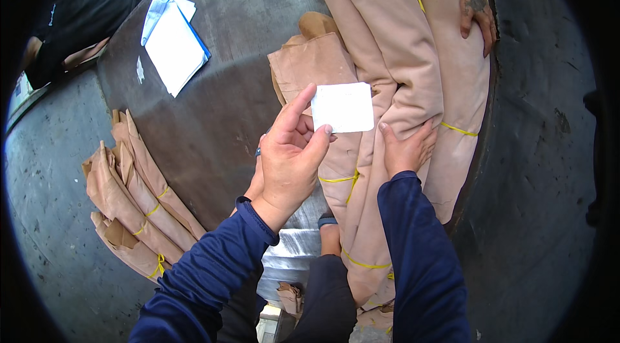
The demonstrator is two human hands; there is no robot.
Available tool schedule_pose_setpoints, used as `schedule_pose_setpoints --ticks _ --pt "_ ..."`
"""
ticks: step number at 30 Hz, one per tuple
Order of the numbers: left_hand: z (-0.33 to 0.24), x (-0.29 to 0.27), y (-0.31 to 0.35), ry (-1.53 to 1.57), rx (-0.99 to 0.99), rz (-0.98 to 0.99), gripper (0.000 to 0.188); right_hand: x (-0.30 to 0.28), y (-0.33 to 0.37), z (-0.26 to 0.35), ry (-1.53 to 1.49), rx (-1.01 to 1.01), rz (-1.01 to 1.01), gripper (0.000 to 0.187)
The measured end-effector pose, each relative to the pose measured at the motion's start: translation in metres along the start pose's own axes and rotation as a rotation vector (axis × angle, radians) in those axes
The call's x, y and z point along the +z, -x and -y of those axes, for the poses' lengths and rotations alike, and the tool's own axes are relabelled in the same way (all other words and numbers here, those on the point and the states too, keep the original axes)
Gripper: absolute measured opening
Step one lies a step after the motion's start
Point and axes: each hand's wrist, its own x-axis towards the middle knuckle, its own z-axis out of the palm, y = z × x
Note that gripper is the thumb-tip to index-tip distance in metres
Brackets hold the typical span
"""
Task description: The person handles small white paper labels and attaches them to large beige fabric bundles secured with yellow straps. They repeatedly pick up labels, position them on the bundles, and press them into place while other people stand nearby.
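Observation:
My left hand (289, 152) pinches a small white card (343, 108) by its left edge, between thumb and forefinger. Faint marks on the card are too small to make out. Resting on a tan rolled bundle of sheet material (403, 65), my right hand (409, 147) has its fingers spread. Yellow ties wrap this long bundle. Just behind the card lies a folded tan piece (310, 62), partly covered by it.
Another person's hand (476, 15) with a gold watch rests on the adjoining roll at upper right. More tied rolls (139, 188) lie at left. White papers (173, 46) sit on the dark surface (187, 123). A person in black (97, 17) is at upper left.

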Motion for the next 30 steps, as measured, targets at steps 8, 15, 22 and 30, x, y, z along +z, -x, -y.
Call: schedule_pose_setpoints --ticks 8,15,22,30 --pt "-0.0004 0.0007 0.0002 0.045 -0.005 -0.019 0.054 -0.0005 -0.0002 0.0 0.001 -0.017 -0.018 0.113" --pt "0.0022 -0.0034 0.0008 0.03 0.007 0.014 0.053 -0.0021 0.0004 0.0014 -0.001 0.008 -0.001 0.11" --pt "0.0042 -0.0036 0.0018 0.037 0.0 0.01 0.053 -0.0007 0.0003 0.0011 0.003 -0.001 -0.017 0.111" --pt "0.0054 -0.0014 0.0018 0.057 0.025 -0.025 0.05 -0.0017 0.0 0.0006 0.008 0.006 0.005 0.11"
